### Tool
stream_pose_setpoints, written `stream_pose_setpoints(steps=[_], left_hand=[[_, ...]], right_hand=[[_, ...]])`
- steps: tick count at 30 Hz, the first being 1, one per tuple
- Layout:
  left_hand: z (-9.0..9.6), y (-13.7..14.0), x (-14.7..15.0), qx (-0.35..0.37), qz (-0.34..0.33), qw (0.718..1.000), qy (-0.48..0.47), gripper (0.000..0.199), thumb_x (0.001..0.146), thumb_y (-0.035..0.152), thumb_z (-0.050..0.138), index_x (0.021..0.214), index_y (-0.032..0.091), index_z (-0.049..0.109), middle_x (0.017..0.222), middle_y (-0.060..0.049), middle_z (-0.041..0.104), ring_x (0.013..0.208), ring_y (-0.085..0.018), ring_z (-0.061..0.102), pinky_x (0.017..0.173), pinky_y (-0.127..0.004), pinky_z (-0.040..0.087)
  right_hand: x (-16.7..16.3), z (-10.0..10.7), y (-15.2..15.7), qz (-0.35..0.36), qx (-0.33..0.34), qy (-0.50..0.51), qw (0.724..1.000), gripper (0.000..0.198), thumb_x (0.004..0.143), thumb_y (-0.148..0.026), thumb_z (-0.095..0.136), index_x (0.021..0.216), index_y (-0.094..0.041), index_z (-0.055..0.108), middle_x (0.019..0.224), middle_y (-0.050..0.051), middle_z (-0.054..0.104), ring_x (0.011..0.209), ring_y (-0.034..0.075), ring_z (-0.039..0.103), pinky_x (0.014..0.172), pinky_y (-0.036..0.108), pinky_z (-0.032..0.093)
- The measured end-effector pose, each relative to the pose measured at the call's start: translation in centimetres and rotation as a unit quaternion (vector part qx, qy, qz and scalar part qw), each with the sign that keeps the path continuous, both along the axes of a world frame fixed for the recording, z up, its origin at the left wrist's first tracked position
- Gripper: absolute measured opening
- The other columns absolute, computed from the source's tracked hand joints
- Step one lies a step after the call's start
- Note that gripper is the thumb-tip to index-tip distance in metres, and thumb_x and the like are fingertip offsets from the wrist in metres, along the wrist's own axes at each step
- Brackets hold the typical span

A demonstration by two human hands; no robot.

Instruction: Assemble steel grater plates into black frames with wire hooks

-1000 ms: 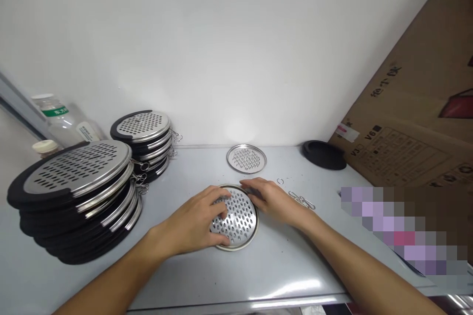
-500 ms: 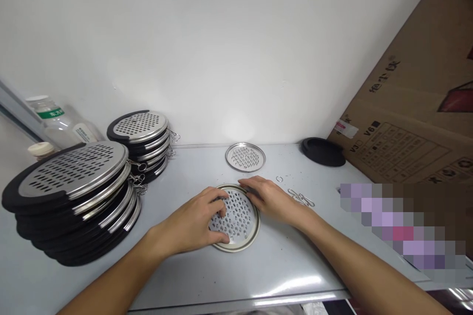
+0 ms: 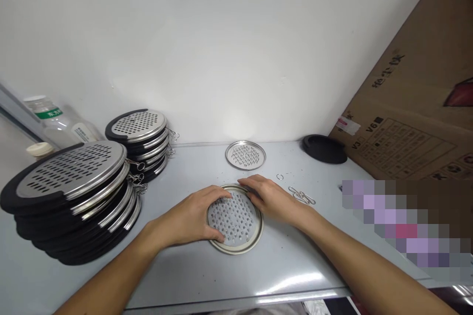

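Observation:
A round steel grater disc (image 3: 236, 220) with many punched holes lies flat on the grey table (image 3: 229, 270), inside a slightly wider metal rim. My left hand (image 3: 192, 216) curls around its left edge, thumb at the front and fingertips at the back. My right hand (image 3: 271, 198) rests on the disc's far right rim, fingers together and bent. A second, smaller perforated disc (image 3: 246, 155) lies farther back near the wall.
Two stacks of black-rimmed graters stand at the left, a large stack (image 3: 74, 197) in front and a smaller stack (image 3: 142, 140) behind. A black rubber ring (image 3: 324, 148) sits at back right beside a cardboard box (image 3: 417, 123). Metal clips (image 3: 301, 196) lie right of my hand. Bottles (image 3: 55, 118) stand far left.
My left fingers slid off the disc's face to its left edge, uncovering more of the holes. The disc now lies flatter and slightly more to the right. My right hand barely moved.

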State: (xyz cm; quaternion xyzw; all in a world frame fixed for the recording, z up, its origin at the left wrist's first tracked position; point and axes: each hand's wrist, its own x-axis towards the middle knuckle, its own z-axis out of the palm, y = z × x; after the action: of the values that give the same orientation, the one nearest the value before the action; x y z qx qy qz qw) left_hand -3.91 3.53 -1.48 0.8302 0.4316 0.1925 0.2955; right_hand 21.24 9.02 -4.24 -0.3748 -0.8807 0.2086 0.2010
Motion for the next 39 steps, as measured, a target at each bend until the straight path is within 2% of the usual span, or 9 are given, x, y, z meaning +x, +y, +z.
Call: stream_pose_setpoints(steps=[8,14,18,25,30,32,35,37,39], left_hand=[[-0.5,0.1,0.6,-0.008,-0.016,1.0,-0.025,0.079,0.06,0.022,0.089,0.13,0.034,0.054,0.135,-0.002,0.056,0.125,-0.025,0.052,0.109,-0.039,0.04],[-0.5,-0.2,0.8,-0.033,-0.002,0.999,-0.015,0.084,0.064,0.021,0.086,0.137,0.038,0.048,0.142,-0.001,0.052,0.13,-0.025,0.048,0.113,-0.042,0.036],[-0.2,-0.3,0.9,-0.042,-0.004,0.999,-0.009,0.084,0.067,0.021,0.083,0.14,0.039,0.045,0.145,0.0,0.05,0.132,-0.025,0.047,0.113,-0.041,0.035],[-0.1,-0.4,1.0,-0.042,-0.009,0.999,-0.004,0.085,0.069,0.022,0.081,0.143,0.037,0.042,0.146,0.0,0.049,0.132,-0.025,0.047,0.112,-0.041,0.037],[0.1,-0.3,0.6,-0.024,-0.015,0.999,-0.025,0.084,0.07,0.018,0.079,0.142,0.036,0.042,0.147,0.0,0.045,0.134,-0.024,0.043,0.115,-0.039,0.031],[0.2,0.1,0.2,0.006,0.004,0.999,-0.049,0.072,0.076,0.012,0.068,0.14,0.033,0.044,0.142,-0.001,0.05,0.13,-0.022,0.046,0.113,-0.038,0.034],[-0.1,0.9,-0.5,0.046,0.088,0.992,-0.072,0.057,0.08,0.004,0.053,0.131,0.027,0.052,0.122,-0.003,0.062,0.11,-0.019,0.059,0.098,-0.034,0.047],[-0.6,1.4,-0.9,0.048,0.123,0.989,-0.061,0.05,0.078,0.003,0.051,0.123,0.024,0.058,0.11,-0.003,0.065,0.096,-0.018,0.062,0.086,-0.031,0.051],[-1.1,1.6,-1.1,0.032,0.123,0.991,-0.042,0.043,0.078,0.007,0.054,0.117,0.023,0.062,0.102,-0.003,0.066,0.088,-0.017,0.062,0.08,-0.029,0.051]], right_hand=[[0.0,-0.2,0.0,0.004,0.014,-0.005,1.0,0.045,0.087,-0.01,0.048,0.13,-0.017,0.058,0.124,0.012,0.063,0.114,0.026,0.06,0.097,0.037,0.049],[-0.2,0.3,0.0,0.007,0.018,-0.011,1.0,0.046,0.085,-0.004,0.044,0.126,-0.016,0.062,0.12,0.012,0.066,0.11,0.025,0.062,0.094,0.036,0.05],[-0.1,0.7,0.1,0.011,0.006,0.003,1.0,0.045,0.087,-0.006,0.042,0.124,-0.019,0.063,0.12,0.009,0.068,0.109,0.025,0.063,0.093,0.035,0.05],[0.2,0.4,0.1,0.011,0.006,-0.001,1.0,0.041,0.087,-0.007,0.046,0.124,-0.017,0.062,0.12,0.01,0.066,0.11,0.025,0.061,0.095,0.038,0.05],[0.0,0.5,-0.2,0.032,0.026,0.031,0.999,0.033,0.091,-0.009,0.048,0.117,-0.02,0.065,0.115,0.008,0.066,0.109,0.022,0.058,0.096,0.036,0.049],[-0.3,0.7,-0.6,0.038,0.042,0.045,0.997,0.027,0.093,-0.017,0.053,0.117,-0.02,0.066,0.118,0.009,0.063,0.113,0.023,0.056,0.098,0.037,0.048],[-0.8,1.0,-1.2,0.053,0.048,0.047,0.996,0.03,0.089,-0.032,0.064,0.118,-0.021,0.065,0.117,0.01,0.063,0.113,0.024,0.054,0.097,0.039,0.047],[-1.3,1.3,-1.8,0.075,0.042,0.044,0.995,0.04,0.086,-0.038,0.069,0.121,-0.021,0.064,0.116,0.01,0.064,0.113,0.025,0.053,0.099,0.041,0.045],[-1.8,1.5,-2.3,0.106,0.03,0.038,0.993,0.048,0.085,-0.042,0.07,0.127,-0.022,0.06,0.123,0.01,0.063,0.118,0.026,0.051,0.105,0.045,0.039]])
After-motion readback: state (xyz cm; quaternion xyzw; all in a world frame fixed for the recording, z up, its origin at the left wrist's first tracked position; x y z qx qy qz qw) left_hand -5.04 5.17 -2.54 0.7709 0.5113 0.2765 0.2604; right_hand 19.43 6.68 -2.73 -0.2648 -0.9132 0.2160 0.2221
